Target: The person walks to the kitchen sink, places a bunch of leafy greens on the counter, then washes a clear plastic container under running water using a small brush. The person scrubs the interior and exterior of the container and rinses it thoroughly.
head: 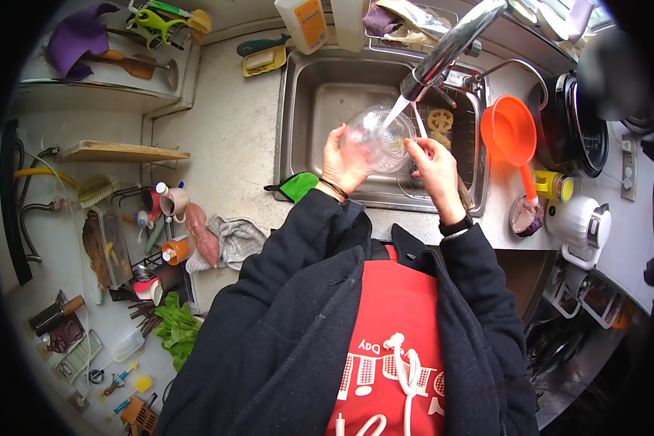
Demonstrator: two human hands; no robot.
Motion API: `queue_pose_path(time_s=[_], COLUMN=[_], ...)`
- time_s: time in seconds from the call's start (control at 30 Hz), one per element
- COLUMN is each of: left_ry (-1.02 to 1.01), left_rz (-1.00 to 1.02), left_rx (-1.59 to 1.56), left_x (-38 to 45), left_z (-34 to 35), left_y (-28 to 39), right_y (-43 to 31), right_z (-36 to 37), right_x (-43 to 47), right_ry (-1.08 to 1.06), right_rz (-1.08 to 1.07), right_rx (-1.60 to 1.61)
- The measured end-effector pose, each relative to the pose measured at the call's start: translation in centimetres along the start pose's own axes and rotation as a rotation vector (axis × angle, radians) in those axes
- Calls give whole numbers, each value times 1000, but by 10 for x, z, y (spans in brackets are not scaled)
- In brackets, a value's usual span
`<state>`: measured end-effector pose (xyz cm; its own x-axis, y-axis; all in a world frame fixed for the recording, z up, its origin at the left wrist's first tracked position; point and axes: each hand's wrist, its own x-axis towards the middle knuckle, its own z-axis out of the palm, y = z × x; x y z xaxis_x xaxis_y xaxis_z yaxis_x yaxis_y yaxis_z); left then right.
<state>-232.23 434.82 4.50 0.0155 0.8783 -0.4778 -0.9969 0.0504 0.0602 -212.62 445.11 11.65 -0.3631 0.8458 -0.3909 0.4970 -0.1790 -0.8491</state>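
A clear, round-bodied jar (362, 133) is tilted in my left hand (342, 161), above the sink. Its mouth faces up and right, and water from the chrome faucet (428, 65) runs into it. My right hand (436, 169) has its thumb and fingertips at the jar's rim, on the right side. A slim pale pink handle (419, 121) shows just behind those fingers; whether they touch it I cannot tell. Below lies the stainless steel sink (319, 103), with a wire rack (466, 122) in its right part. Lotus-root-like slices (440, 121) rest on that rack.
A green cloth (300, 187) hangs over the sink's front left edge. An orange ladle (508, 131), a yellow cup (553, 185) and a white kettle (577, 226) stand to the right. Soap in a yellow dish (264, 60) sits back left. Near me are a sweet potato (203, 234) and grey towel (240, 242).
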Motion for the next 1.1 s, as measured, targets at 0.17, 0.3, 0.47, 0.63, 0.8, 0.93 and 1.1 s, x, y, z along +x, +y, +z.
queue_pose_path(time_s=[0.17,0.3,0.47,0.63,0.8,0.93,1.1], left_ry=[19,98,351,419,464,423,439], left_rz=[71,161,170,232,98,48,126], left_rx=[-33,14,105,494,842,779,892], left_x=[1,0,-7,-22,-31,-26,-18], left_z=[0,-5,-12,6,29,36,36], left_y=[-5,-4,-6,-12,-12,-7,3], right_y=[-21,-19,-17,-18,-17,-18,-20], right_z=[6,12,11,6,8,12,3], right_x=[9,16,22,27,32,30,37], right_ry=[19,35,55,45,34,12,-83], right_rz=[20,-47,-77,-143,-211,-231,-198], right_rx=[-105,-155,-134,-104,-145,-149,7])
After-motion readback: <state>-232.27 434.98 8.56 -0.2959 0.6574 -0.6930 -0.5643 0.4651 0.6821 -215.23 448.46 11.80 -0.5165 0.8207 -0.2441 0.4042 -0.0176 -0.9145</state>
